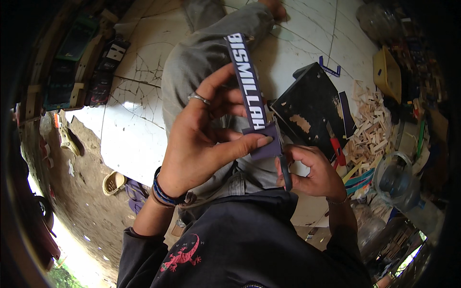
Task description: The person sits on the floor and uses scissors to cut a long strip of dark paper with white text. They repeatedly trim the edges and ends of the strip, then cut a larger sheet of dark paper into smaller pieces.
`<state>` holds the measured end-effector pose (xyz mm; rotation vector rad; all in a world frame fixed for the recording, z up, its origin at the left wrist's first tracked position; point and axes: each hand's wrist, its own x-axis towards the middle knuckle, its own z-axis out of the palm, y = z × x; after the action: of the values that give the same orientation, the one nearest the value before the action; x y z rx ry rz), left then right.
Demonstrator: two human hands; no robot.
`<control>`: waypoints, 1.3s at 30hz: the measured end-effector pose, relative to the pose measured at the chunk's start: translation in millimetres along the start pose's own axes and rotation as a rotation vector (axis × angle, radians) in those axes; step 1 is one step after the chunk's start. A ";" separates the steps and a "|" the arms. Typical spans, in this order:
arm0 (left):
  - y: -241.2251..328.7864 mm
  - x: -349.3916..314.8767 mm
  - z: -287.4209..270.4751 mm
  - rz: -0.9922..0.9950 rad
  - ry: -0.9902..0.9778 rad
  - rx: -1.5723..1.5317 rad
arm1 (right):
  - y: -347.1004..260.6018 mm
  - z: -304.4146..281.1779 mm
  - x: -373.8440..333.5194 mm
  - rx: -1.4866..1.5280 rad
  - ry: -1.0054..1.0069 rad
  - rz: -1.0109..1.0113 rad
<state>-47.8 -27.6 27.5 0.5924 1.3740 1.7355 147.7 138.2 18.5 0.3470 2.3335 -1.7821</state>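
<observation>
My left hand (211,122) pinches a long, dark purple strip (246,79) with white lettering, its thumb pressed on a folded or overlapping flap (266,150) at the lower end. The strip runs up and away over my lap. In my right hand (312,170) is a pair of scissors (285,170) with dark handles, fingers through the loops. The scissors' blades point away from me, along the right edge of the purple flap. Whether they are cutting into it I cannot tell.
Beside my right leg lies a worn black board (307,108) with a red-handled cutter (337,150) on it. A pile of small wood pieces (370,127), a yellow tray (387,74) and a clear plastic bottle (420,209) are farther right. Sandals (114,183) lie at left.
</observation>
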 end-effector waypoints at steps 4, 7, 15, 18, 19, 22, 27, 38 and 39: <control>-3.0 -0.3 1.1 -0.047 -0.021 -0.029 | 1.9 0.8 -2.8 -0.005 0.008 -0.008; -6.0 0.5 3.1 -0.028 -0.044 -0.013 | 5.2 -1.8 -7.4 0.045 -0.014 0.009; -17.9 7.8 12.7 -0.050 -0.032 -0.037 | 20.2 -8.7 -31.3 -0.295 0.278 0.064; -19.1 7.2 15.6 -0.058 -0.035 0.000 | 21.3 -9.8 -36.4 -0.242 0.252 0.032; -19.4 6.7 17.1 -0.070 -0.034 0.021 | 21.1 -8.9 -35.8 -0.235 0.230 0.018; -19.2 4.5 21.4 -0.074 -0.037 0.027 | 19.4 -8.1 -29.1 -0.211 0.190 -0.044; -18.3 3.4 24.5 -0.080 -0.039 -0.004 | 11.3 -11.3 -22.0 -0.200 0.162 -0.040; -20.1 4.4 28.6 -0.090 -0.032 0.006 | 10.7 -10.0 -24.5 -0.166 0.205 -0.033; -20.0 4.4 29.0 -0.094 -0.033 0.002 | 10.6 -9.7 -24.9 -0.173 0.211 -0.035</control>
<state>-21.5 -6.5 16.4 0.5461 1.3590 1.6428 174.6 148.4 18.4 0.4910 2.6313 -1.6126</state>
